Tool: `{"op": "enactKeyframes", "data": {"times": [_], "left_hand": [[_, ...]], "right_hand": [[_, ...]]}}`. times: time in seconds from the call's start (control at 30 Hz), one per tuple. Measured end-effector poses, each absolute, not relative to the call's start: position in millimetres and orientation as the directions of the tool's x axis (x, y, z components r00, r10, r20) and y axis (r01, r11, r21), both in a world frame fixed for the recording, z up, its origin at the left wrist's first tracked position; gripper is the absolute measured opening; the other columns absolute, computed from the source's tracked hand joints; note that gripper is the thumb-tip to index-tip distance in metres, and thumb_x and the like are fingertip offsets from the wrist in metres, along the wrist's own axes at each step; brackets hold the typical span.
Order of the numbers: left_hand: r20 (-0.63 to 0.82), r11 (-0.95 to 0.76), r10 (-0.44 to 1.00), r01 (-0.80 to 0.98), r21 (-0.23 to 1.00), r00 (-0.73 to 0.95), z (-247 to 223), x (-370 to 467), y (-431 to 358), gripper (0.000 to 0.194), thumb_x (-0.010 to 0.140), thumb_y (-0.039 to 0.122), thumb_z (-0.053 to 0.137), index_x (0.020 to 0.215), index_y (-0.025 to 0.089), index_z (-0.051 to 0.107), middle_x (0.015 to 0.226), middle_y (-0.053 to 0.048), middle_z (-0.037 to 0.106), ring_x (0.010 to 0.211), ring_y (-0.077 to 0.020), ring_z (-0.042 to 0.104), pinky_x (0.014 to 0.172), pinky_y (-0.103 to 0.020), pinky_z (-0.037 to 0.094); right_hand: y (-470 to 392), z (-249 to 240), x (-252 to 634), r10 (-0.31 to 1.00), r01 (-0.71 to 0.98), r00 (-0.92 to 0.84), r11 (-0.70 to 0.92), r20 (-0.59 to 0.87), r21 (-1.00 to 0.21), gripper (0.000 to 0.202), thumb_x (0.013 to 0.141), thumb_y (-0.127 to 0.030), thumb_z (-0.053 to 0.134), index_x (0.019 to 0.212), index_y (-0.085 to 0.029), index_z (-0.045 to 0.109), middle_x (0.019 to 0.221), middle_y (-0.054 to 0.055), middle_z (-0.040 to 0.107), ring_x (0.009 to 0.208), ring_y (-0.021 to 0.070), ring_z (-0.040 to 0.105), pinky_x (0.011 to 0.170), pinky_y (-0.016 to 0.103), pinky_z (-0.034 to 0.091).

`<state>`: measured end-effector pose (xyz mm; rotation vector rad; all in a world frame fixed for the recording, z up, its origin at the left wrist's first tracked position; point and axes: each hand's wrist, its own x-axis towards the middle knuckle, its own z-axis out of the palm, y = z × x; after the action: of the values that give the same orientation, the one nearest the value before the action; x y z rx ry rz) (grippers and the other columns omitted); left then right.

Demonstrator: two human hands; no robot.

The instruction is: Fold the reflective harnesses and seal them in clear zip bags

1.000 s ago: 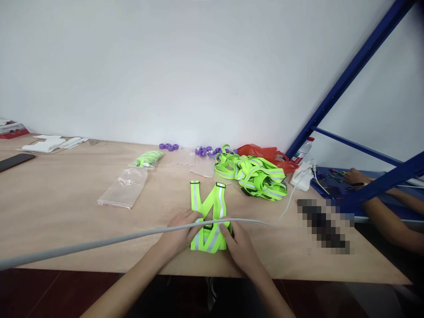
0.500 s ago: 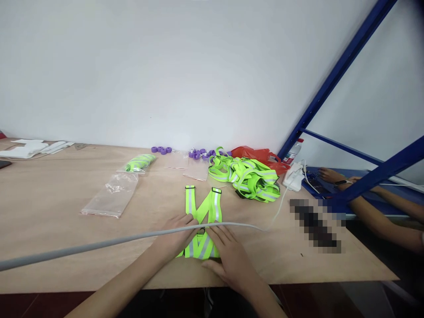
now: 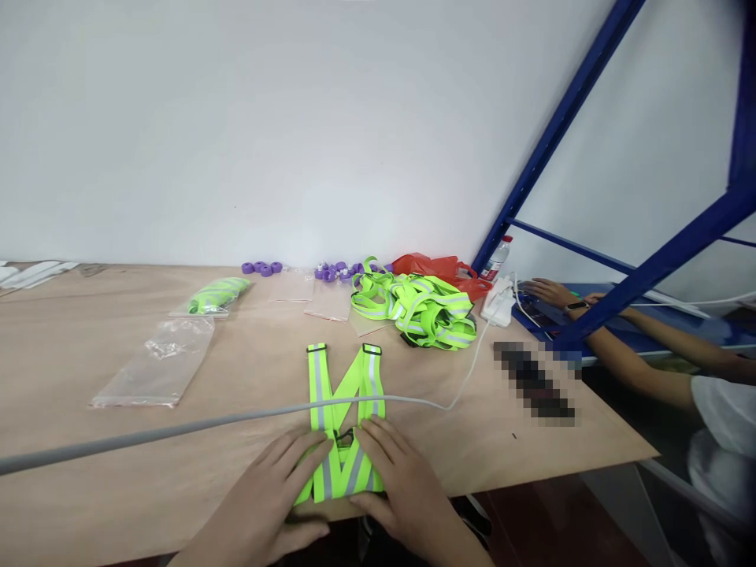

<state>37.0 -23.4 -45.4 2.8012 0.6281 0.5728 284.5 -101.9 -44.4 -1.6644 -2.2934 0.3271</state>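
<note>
Lime harness lies under and between your two sets of fingers, flat on the counter, its folded end close to the near edge. Left hand: fingers loosely spread, tips resting on the left band, not clenched. Right hand: fingers extended over the right band, gripping nothing obvious, thumb by the fold's near end; whether it goes beneath the webbing, you can't tell from here. Black sliders sit beyond your fingertips, roughly level; black clip lies between the two hands' fingertips. Step in hand looks like squaring and flattening the folded bands. Best done with flat pads rather than a pinch, smoothing outward from the clip so the fold shouldn't spring up. A bit of webbing pokes out below your left fingertips; tuck it in line first. Near edge is a risk: webbing could slide off toward your wrists. Grey cable crosses just beyond your fingers; contact with the bands uncertain, so check before lifting. Tangled heap well beyond your right fingers, clear bag beyond the left.
</note>
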Motion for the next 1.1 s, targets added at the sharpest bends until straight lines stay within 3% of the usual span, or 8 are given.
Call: {"op": "enactKeyframes", "data": {"times": [0.13,0.37,0.67,0.9,1.1], "left_hand": [[0.385,-0.876,0.481,0.408,0.259,0.788,-56,40,-28,0.059,0.092,0.039,0.068,0.146,0.025,0.047,0.138,-0.009,0.063,0.121,-0.0267,0.063,0.099,-0.036,0.057],[0.448,-0.887,0.462,0.389,0.249,0.766,-68,38,-21,0.054,0.097,0.028,0.055,0.149,0.030,0.045,0.136,-0.007,0.066,0.118,-0.0264,0.066,0.097,-0.034,0.059],[0.453,-0.900,0.433,0.346,0.264,0.779,-55,43,-16,0.047,0.099,0.033,0.056,0.145,0.026,0.050,0.129,-0.009,0.069,0.113,-0.0262,0.068,0.096,-0.036,0.059],[0.463,-0.903,0.426,0.327,0.280,0.777,-46,48,-7,0.037,0.100,0.038,0.054,0.134,0.023,0.059,0.124,-0.010,0.072,0.109,-0.0264,0.070,0.093,-0.036,0.060],[0.351,-0.851,0.488,0.347,0.394,0.799,-33,53,4,0.036,0.099,0.041,0.055,0.132,0.026,0.062,0.125,-0.007,0.072,0.109,-0.0251,0.071,0.094,-0.034,0.059]], "right_hand": [[-104,-49,284,0.950,0.877,-0.282,0.311,0.133,-0.366,0.069,0.089,-0.045,0.069,0.146,-0.011,0.049,0.147,0.017,0.055,0.139,0.0326,0.047,0.116,0.049,0.042],[-106,-55,285,0.948,0.853,-0.261,0.315,0.182,-0.416,0.071,0.089,-0.054,0.066,0.147,-0.016,0.049,0.146,0.016,0.055,0.138,0.0332,0.047,0.117,0.049,0.040],[-105,-48,287,0.957,0.802,-0.244,0.289,0.156,-0.523,0.055,0.084,-0.018,0.061,0.138,-0.012,0.050,0.145,0.018,0.055,0.139,0.0280,0.046,0.119,0.047,0.036],[-100,-53,290,0.968,0.749,-0.153,0.246,0.201,-0.616,0.052,0.083,-0.014,0.061,0.134,-0.018,0.051,0.137,0.014,0.062,0.128,0.0268,0.056,0.110,0.044,0.045],[-90,-39,295,0.977,0.721,-0.096,0.201,0.191,-0.663,0.037,0.087,-0.025,0.070,0.123,-0.022,0.062,0.123,0.009,0.069,0.112,0.0257,0.065,0.096,0.038,0.053]]}}
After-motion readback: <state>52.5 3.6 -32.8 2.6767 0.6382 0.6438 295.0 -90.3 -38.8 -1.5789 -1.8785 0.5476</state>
